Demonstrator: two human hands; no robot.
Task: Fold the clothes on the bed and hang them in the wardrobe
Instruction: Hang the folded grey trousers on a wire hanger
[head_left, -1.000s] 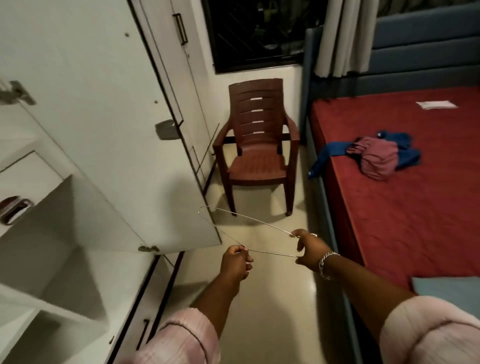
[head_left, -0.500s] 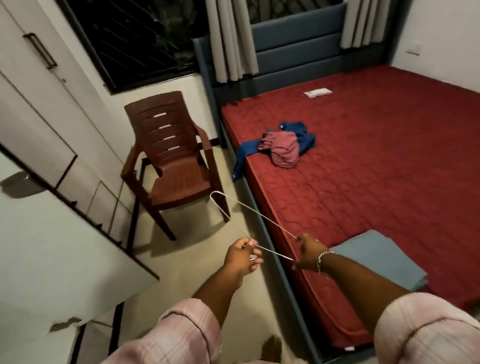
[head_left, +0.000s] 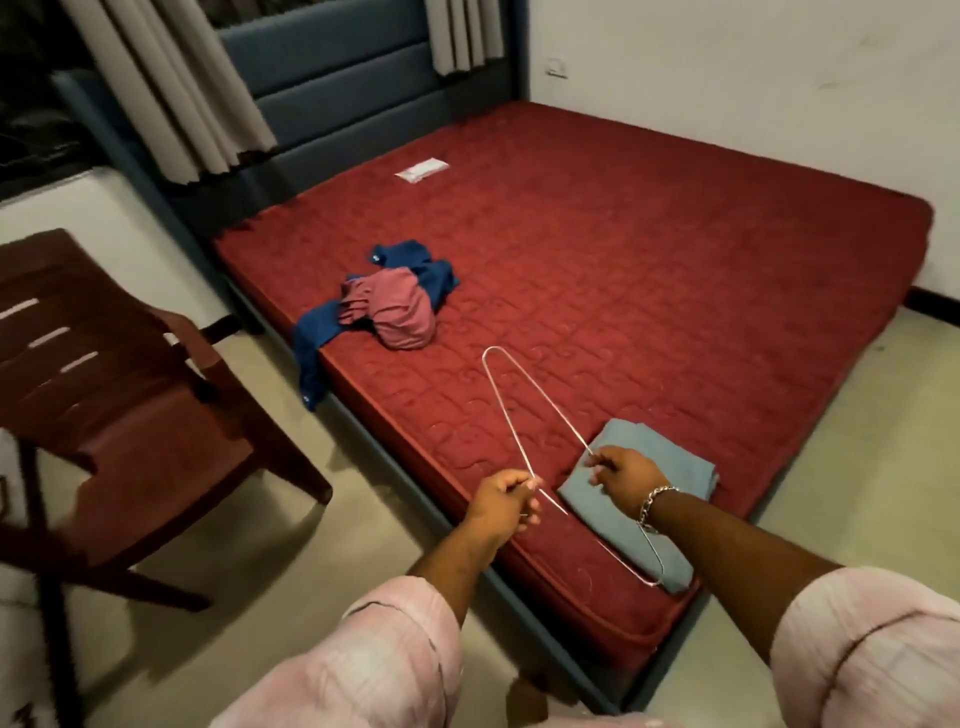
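both hands on a wire hanger held over the bed edge: left hand fisted round one wire, right hand pinching the other. folded grey-blue cloth lies under the right hand; unfolded pink garment and blue garment are piled further up the mattress.

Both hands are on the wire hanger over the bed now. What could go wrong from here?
1. The hanger is thin wire, held by the left hand and right hand; pulling apart might bend it.
2. Its lower end lies over the folded grey cloth and could snag or muss it.
3. The blue garment hangs over the bed edge and may slide off.
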